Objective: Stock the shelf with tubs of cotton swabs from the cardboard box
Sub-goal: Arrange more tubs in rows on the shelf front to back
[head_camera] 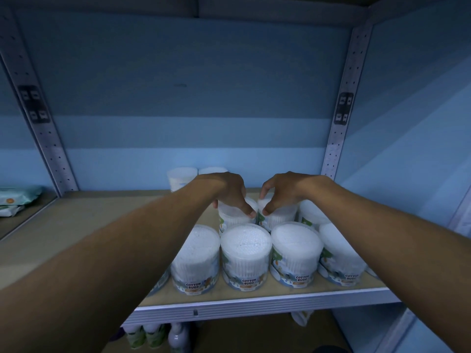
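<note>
Your left hand (229, 192) curls its fingers over the lid of one tub (235, 216) in the second row on the shelf (102, 225); your right hand (280, 191) grips the neighbouring tub (276, 217) the same way. These are clear round tubs packed with white swabs, and the front row (246, 256) shows "COTTON BUDS" labels. Your forearms hide part of the rows, and the two tubs at the back (182, 178) are mostly covered. The dim bottles (153, 335) below are hard to make out.
</note>
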